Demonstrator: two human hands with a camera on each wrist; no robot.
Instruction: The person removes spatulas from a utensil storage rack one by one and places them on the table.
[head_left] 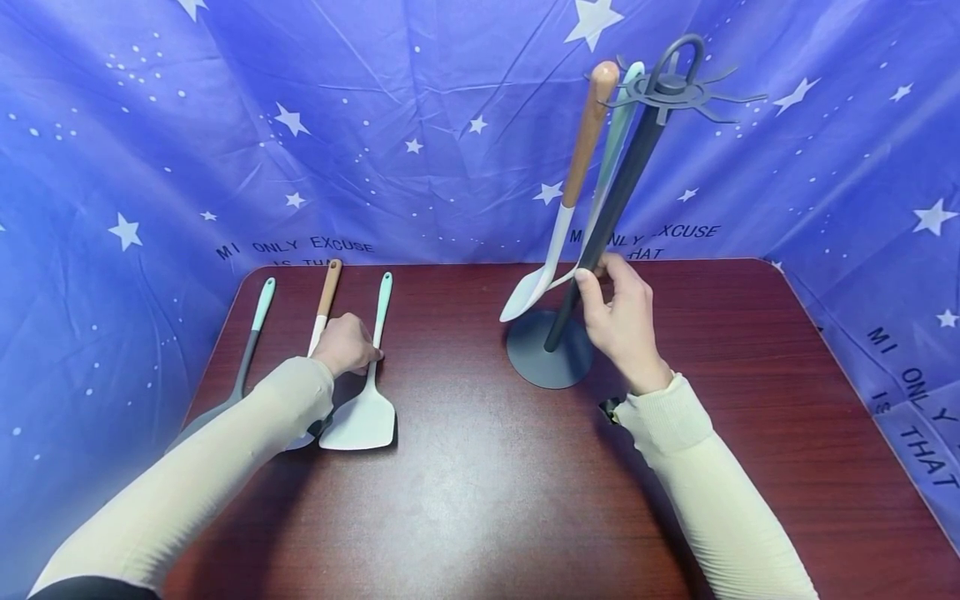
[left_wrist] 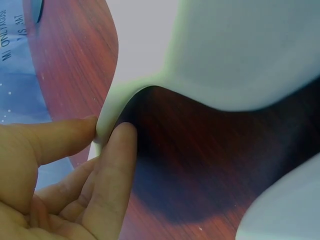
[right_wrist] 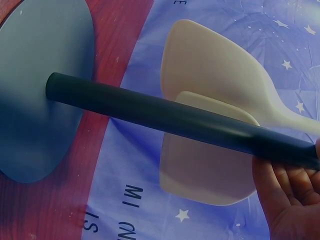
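My left hand pinches the neck of a white spatula with a mint handle, near the left of the table. Thumb and fingertips meet that neck from both sides in the left wrist view, beside the broad white blade. With my right hand I hold the dark pole of a utensil stand by its lower half. From the stand's hooked top hang a white utensil with a wooden handle and a mint-handled one. Their pale heads show behind the pole in the right wrist view.
Left of my left hand lie a grey utensil with a mint handle and a white one with a wooden handle, partly hidden by my arm. The stand's round base rests on the brown table. A blue star-patterned cloth hangs behind.
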